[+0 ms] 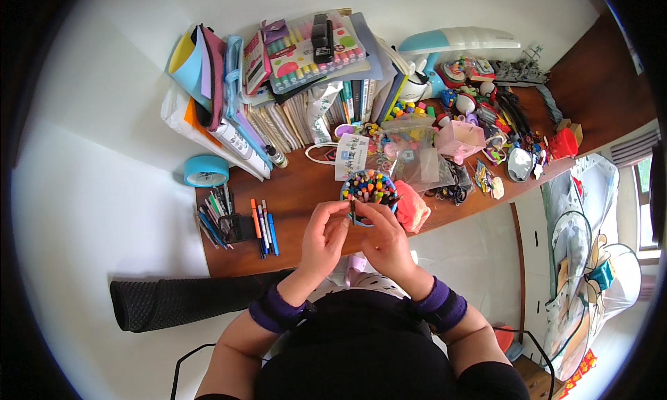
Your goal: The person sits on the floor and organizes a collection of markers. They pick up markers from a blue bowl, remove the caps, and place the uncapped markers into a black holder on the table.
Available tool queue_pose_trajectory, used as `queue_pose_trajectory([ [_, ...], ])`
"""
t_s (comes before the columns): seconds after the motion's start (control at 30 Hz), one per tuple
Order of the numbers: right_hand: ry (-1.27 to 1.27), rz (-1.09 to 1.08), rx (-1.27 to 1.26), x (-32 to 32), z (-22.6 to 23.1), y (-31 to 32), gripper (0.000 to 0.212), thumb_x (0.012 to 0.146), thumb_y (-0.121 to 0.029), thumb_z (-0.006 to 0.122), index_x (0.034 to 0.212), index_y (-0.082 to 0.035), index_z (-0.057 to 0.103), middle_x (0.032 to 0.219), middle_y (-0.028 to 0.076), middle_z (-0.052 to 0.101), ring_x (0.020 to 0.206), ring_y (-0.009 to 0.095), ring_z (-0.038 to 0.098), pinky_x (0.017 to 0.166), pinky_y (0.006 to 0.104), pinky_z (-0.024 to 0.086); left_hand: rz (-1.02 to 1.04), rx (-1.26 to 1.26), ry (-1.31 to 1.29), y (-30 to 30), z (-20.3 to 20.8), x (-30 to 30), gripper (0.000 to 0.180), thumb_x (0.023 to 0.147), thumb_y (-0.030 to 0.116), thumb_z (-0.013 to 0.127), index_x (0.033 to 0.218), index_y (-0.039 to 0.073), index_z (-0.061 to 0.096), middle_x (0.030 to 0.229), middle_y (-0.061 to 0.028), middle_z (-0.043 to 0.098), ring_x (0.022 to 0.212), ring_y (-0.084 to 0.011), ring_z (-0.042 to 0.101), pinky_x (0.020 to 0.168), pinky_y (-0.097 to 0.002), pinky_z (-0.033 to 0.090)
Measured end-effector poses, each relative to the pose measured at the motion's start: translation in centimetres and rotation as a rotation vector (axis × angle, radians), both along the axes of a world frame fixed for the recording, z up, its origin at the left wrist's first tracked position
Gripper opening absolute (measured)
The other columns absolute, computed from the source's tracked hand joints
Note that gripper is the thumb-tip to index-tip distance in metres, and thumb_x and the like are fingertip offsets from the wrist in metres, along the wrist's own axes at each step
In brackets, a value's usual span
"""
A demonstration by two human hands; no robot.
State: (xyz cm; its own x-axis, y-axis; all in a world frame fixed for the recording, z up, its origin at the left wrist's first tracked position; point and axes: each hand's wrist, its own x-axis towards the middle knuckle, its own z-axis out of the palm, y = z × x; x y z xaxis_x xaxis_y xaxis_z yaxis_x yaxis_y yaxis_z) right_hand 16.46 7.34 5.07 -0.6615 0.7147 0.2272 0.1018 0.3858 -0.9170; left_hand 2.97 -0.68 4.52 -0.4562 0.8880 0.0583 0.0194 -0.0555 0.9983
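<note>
At the desk's front edge, my left hand [325, 239] and my right hand [390, 246] meet with their fingertips pinched. Between them is a slim, dark, pencil-like stick [353, 211], held upright; its exact kind is too small to make out. Just beyond my fingers stands a round light-blue holder [342, 189] packed with coloured pens or pencils [368, 185], their ends pointing up. My right fingers partly cover its near side. A crumpled coral-coloured cloth [413, 209] lies right beside the holder. Each wrist wears a purple band.
Left on the wooden desk [299, 185] are a few markers [264, 226], a black pen holder [236, 228] and a blue round clock-like object [206, 171]. Books [281, 126] line the back. Rightward sit clear bags [417, 157], a pink box [460, 139] and small clutter.
</note>
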Motion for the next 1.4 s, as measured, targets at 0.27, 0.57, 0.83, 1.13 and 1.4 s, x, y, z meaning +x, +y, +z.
queue_pose_trajectory([
  [0.27, -0.037, -0.057, 0.002, 2.0, -3.2, 0.5, 0.06, 0.071, 0.008, 0.056, 0.13, -0.004, 0.054, 0.123, 0.019, 0.054, 0.111, 0.036, 0.057, 0.093, 0.0386, 0.049, -0.097, -0.002, 0.03, 0.9, -2.9, 1.3, 0.032, 0.092, -0.005, 0.053, 0.123, 0.0, 0.051, 0.119, -0.0099, 0.051, 0.112, -0.0162, 0.056, 0.09, -0.0253, 0.048],
  [0.57, -0.122, -0.031, -0.039, 1.7, -6.7, 0.0, 0.054, 0.076, 0.003, 0.057, 0.129, -0.003, 0.053, 0.121, 0.018, 0.055, 0.105, 0.036, 0.059, 0.088, 0.039, 0.05, -0.033, -0.161, 0.062, -0.4, -5.7, 0.2, 0.036, 0.092, -0.002, 0.053, 0.128, 0.002, 0.051, 0.123, -0.0095, 0.057, 0.114, -0.0175, 0.057, 0.095, -0.0287, 0.046],
  [0.83, -0.081, 0.002, -0.004, 0.4, -5.7, -0.1, 0.048, 0.078, 0.007, 0.056, 0.126, -0.002, 0.056, 0.116, 0.016, 0.057, 0.096, 0.027, 0.062, 0.083, 0.0328, 0.052, 0.061, -0.21, 0.124, -2.4, -7.4, -1.9, 0.034, 0.092, -0.002, 0.054, 0.126, 0.003, 0.053, 0.12, -0.0097, 0.054, 0.112, -0.018, 0.057, 0.091, -0.028, 0.048],
  [1.13, -0.019, 0.213, -0.073, -3.1, -5.8, -1.5, 0.046, 0.081, 0.01, 0.055, 0.125, -0.002, 0.057, 0.108, 0.01, 0.057, 0.093, 0.017, 0.062, 0.078, 0.0267, 0.053, 0.32, -0.344, 0.264, -7.1, -14.7, -6.2, 0.042, 0.089, 0.003, 0.06, 0.129, 0.004, 0.051, 0.125, -0.013, 0.051, 0.115, -0.0235, 0.053, 0.094, -0.0331, 0.046],
  [1.4, -0.068, 0.353, -0.161, -6.8, -9.7, -3.3, 0.043, 0.078, 0.003, 0.057, 0.122, -0.002, 0.057, 0.104, 0.017, 0.059, 0.089, 0.033, 0.062, 0.078, 0.0369, 0.053, 0.401, -0.617, 0.522, -10.5, -17.8, -9.4, 0.055, 0.083, 0.017, 0.067, 0.132, -0.002, 0.048, 0.13, -0.023, 0.049, 0.123, -0.0395, 0.044, 0.106, -0.0434, 0.035],
])
